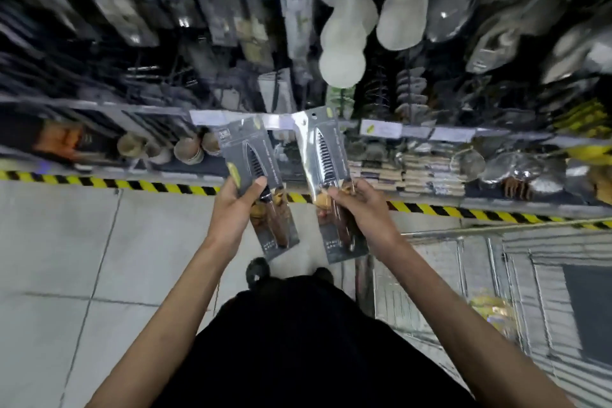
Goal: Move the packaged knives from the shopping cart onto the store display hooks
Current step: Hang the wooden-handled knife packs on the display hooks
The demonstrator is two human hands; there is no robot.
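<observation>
Left hand and right hand each pinch a knife pack, left pack, right pack, hang holes pointing away toward hooks.

The person wears black clothing and dark shoes.

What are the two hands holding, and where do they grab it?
The left hand grips the left knife pack at its middle; the right hand grips the right knife pack at its middle.
</observation>
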